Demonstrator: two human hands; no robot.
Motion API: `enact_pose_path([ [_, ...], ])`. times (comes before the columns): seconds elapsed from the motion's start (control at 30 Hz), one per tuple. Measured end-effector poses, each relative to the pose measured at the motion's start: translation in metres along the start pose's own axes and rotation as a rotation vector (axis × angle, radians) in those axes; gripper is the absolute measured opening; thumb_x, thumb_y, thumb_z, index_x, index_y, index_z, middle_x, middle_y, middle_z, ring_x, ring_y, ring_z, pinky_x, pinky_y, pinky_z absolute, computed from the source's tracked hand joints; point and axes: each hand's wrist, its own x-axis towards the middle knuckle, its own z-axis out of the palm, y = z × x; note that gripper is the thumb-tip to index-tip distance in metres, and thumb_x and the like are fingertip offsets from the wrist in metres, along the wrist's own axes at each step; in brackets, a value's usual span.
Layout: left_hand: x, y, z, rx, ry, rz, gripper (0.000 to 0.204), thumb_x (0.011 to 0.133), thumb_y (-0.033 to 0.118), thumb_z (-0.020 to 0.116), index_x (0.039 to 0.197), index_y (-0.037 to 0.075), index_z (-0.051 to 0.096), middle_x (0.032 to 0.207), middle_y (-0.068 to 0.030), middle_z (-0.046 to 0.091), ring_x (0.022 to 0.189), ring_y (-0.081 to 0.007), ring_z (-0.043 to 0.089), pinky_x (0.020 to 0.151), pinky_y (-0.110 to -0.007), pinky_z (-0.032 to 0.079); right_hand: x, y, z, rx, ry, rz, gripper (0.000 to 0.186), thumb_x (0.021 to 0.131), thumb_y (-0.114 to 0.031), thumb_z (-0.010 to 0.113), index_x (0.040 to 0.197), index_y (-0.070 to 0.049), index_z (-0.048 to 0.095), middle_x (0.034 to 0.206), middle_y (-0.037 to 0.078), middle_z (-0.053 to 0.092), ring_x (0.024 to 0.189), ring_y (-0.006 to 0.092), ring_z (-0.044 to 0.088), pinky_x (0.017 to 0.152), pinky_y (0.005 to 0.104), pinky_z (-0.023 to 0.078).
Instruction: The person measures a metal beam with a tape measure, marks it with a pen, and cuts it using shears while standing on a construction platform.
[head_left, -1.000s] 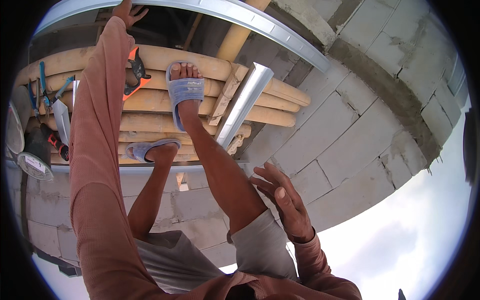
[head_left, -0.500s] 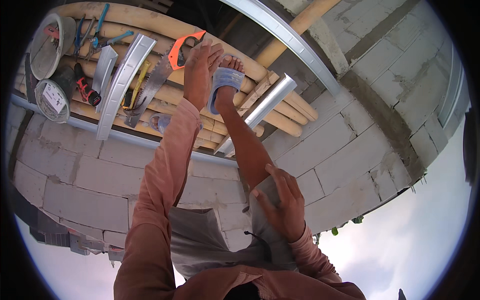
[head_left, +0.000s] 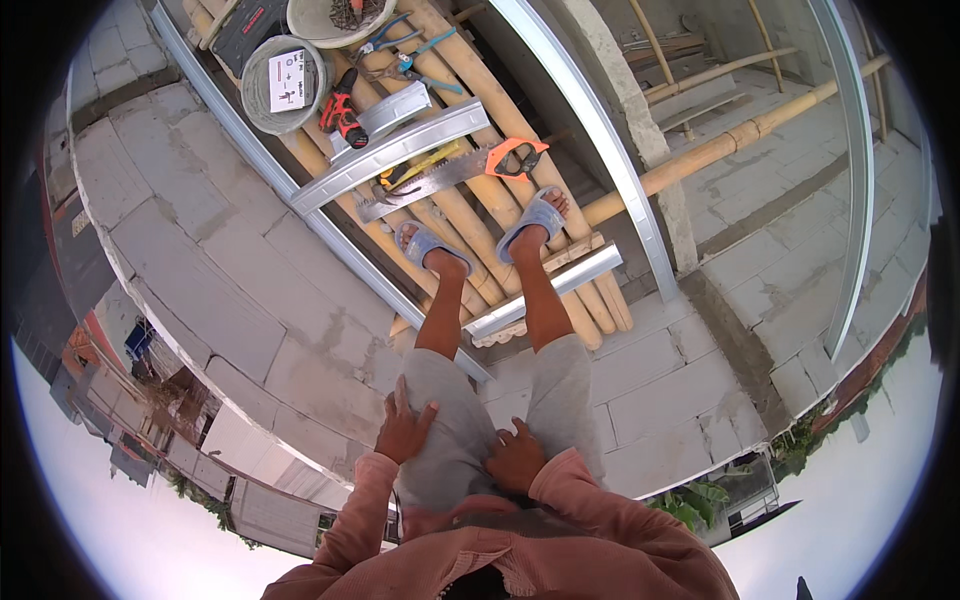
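Note:
My left hand (head_left: 404, 427) rests open on the left leg of my grey shorts (head_left: 447, 400), fingers spread. My right hand (head_left: 515, 457) lies on the shorts near the inner right thigh, its fingers loosely bent and apart, with no tool in it. Past my sandalled feet, a handsaw (head_left: 517, 158) with an orange handle lies across the bamboo poles (head_left: 455, 232). Beside its blade is a yellow-handled tool (head_left: 425, 164), partly covered. Neither hand touches these tools.
Short metal channels (head_left: 400, 150) lie beyond the saw, near a red-and-black cordless drill (head_left: 343, 112), blue-handled cutting tools (head_left: 405, 66) and a bucket (head_left: 262, 98). Another channel (head_left: 560, 283) crosses the poles behind my right foot. Long metal rails (head_left: 600, 140) flank the bamboo; block walls drop away outside.
My left hand has come back from near the saw handle to my left thigh. The right hand has shifted inward from the right knee. My view has turned and more surroundings show.

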Motion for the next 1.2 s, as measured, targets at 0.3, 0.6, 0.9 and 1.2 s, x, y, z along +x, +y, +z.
enact_pose_path([
  [0.3, -0.015, 0.024, 0.037, 0.03, -0.109, -0.219, 0.107, 0.087, 0.065, 0.058, 0.159, 0.011, 0.001, 0.145, -0.0378, 0.034, 0.127, -0.0529, 0.048, 0.106, -0.054, 0.04, -0.038, -0.038, -0.008, 0.461, -0.25, -0.091, 0.038, 0.089, -0.035, 0.056, 0.12, -0.012, 0.059, 0.103, 0.018, 0.069, 0.1, 0.0407, 0.066, 0.086, 0.0487, 0.049],
  [0.6, -0.001, 0.015, 0.041, -0.111, -0.079, -0.276, 0.098, 0.089, 0.062, 0.054, 0.16, 0.013, 0.006, 0.148, -0.0353, 0.034, 0.125, -0.0493, 0.051, 0.104, -0.053, 0.043, -0.047, -0.044, -0.026, -0.023, 0.236, 0.015, 0.018, 0.092, -0.028, 0.055, 0.092, -0.014, 0.067, 0.089, 0.009, 0.069, 0.086, 0.0308, 0.068, 0.093, 0.0527, 0.044],
  [0.9, 0.013, 0.013, 0.038, -0.163, -0.098, -0.332, 0.099, 0.089, 0.06, 0.056, 0.16, 0.012, 0.006, 0.15, -0.035, 0.033, 0.126, -0.0479, 0.052, 0.105, -0.052, 0.044, -0.035, 0.012, -0.08, 0.055, 0.961, 0.494, 0.039, 0.091, -0.018, 0.064, 0.126, -0.004, 0.059, 0.122, 0.018, 0.061, 0.113, 0.0379, 0.054, 0.099, 0.0496, 0.041],
  [1.2, 0.014, 0.011, 0.057, -0.128, 0.07, -0.291, 0.099, 0.087, 0.057, 0.06, 0.158, 0.009, 0.01, 0.139, -0.0369, 0.04, 0.115, -0.0477, 0.057, 0.098, -0.049, 0.049, -0.027, 0.031, -0.028, 0.171, 0.457, 0.723, 0.101, 0.083, -0.051, 0.071, 0.157, -0.01, 0.016, 0.151, 0.036, 0.025, 0.133, 0.0584, 0.036, 0.107, 0.0583, 0.037],
])
